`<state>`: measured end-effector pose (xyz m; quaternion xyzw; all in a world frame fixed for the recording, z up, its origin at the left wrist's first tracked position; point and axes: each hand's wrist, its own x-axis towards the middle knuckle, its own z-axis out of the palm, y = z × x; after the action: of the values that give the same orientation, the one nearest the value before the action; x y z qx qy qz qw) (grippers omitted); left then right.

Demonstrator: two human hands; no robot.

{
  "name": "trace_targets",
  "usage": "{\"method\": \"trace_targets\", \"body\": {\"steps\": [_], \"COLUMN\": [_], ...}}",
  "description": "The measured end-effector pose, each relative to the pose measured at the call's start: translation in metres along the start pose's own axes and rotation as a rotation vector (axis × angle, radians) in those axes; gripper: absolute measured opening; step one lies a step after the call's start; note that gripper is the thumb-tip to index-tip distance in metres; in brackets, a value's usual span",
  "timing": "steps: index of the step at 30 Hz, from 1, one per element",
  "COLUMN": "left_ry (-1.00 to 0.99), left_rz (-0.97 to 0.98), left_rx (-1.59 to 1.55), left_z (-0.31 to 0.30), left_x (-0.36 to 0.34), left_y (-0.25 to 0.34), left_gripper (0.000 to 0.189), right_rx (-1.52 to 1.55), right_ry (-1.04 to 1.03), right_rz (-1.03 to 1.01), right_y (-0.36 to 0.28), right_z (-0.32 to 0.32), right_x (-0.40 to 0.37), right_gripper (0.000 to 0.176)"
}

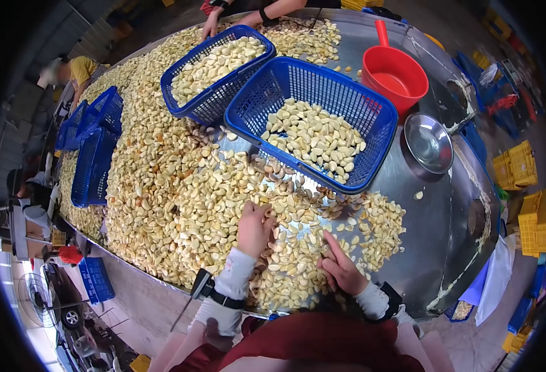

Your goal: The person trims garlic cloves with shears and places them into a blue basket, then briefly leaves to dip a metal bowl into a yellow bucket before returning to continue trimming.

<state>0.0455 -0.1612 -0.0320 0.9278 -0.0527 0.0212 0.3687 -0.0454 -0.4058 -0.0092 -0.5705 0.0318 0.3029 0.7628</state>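
Note:
Peeled garlic cloves point(180, 192) lie in a wide heap over the metal table. My left hand point(254, 230) is at the near side of the heap with its fingers curled together; whatever sits between the fingertips is too small to make out. To its right, my right hand point(342, 268) hovers low over loose cloves, index finger stretched out and thumb apart from it, the other fingers bent. Beyond both hands stands a blue basket point(313, 164) partly filled with cloves. A second blue basket point(217, 93), fuller, stands behind it to the left.
A red dipper point(397, 71) and a steel bowl point(429, 142) stand on the metal table point(415, 248) at the right. More blue baskets point(93, 167) rest on the heap at the left. Another person's hand point(211, 25) reaches in at the far edge. Someone in yellow point(82, 69) works at far left.

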Motion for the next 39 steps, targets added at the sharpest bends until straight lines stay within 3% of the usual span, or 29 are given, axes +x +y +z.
{"method": "trace_targets", "body": {"steps": [3, 5, 7, 8, 9, 10, 11, 13, 15, 16, 23, 29, 32, 34, 36, 37, 39], "left_ry": [-0.028, -0.076, -0.225, -0.324, -0.329, -0.39, -0.449, -0.459, -0.44, -0.344, -0.361, -0.341, -0.348, -0.38, -0.429, -0.334, -0.282], "left_rz": [0.097, 0.121, -0.338, -0.497, -0.502, -0.631, -0.758, -0.821, -0.866, -0.992, -1.162, -1.131, -1.058, -1.067, -1.067, -1.036, -0.792], "left_rx": [0.146, 0.171, -0.629, -0.979, -0.981, -1.241, -1.499, -1.524, -1.7, -1.642, -1.646, -1.627, -1.662, -1.733, -1.806, -1.763, -1.135], "left_z": [0.004, 0.004, 0.004, 0.009, 0.009, 0.009, 0.004, -0.001, 0.002, 0.002, 0.006, 0.013, 0.03, 0.032, 0.019, 0.019, 0.017], "left_x": [0.005, 0.001, -0.011, -0.016, -0.022, -0.026, -0.026, -0.03, -0.039, -0.039, -0.054, -0.058, -0.069, -0.067, -0.056, -0.049, -0.026], "left_y": [-0.011, -0.005, 0.018, 0.023, 0.026, 0.029, 0.037, 0.048, 0.047, 0.056, 0.07, 0.069, 0.049, 0.047, 0.047, 0.04, 0.005], "left_gripper": [0.023, 0.027, 0.029, 0.027, 0.027, 0.026, 0.025, 0.021, 0.018, 0.018, 0.02, 0.019, 0.021, 0.021, 0.023, 0.025, 0.019], "right_rx": [-0.092, -0.003, -0.034, -0.184, -0.327, -0.476, -0.478, -0.769, -0.852, -0.928, -1.184, -1.215, -0.943, 0.469, 0.396, 0.323, 0.269], "right_ry": [-0.047, 0.002, 0.014, 0.051, 0.086, 0.1, 0.102, 0.112, 0.117, 0.122, 0.2, 0.164, 0.183, 0.033, 0.044, 0.063, 0.071], "right_rz": [-0.05, 0.031, 0.079, 0.002, -0.06, -0.188, -0.188, -0.553, -0.513, -0.478, -0.571, -0.557, -0.571, 0.073, 0.13, 0.197, 0.197], "right_y": [-0.001, -0.005, -0.008, -0.01, -0.009, -0.014, -0.014, -0.014, -0.021, -0.023, -0.021, -0.019, 0.003, 0.009, 0.013, 0.016, 0.018], "right_z": [0.003, 0.007, 0.004, 0.006, 0.011, 0.015, 0.016, 0.018, 0.021, 0.023, 0.025, 0.018, 0.006, 0.005, -0.001, -0.004, -0.001], "right_x": [0.009, 0.01, 0.011, 0.012, 0.009, 0.009, 0.011, 0.014, 0.009, 0.008, 0.01, 0.011, 0.016, 0.012, 0.01, 0.009, 0.007], "right_gripper": [0.049, 0.046, 0.048, 0.049, 0.05, 0.054, 0.054, 0.055, 0.056, 0.057, 0.058, 0.055, 0.051, 0.051, 0.052, 0.053, 0.056]}}
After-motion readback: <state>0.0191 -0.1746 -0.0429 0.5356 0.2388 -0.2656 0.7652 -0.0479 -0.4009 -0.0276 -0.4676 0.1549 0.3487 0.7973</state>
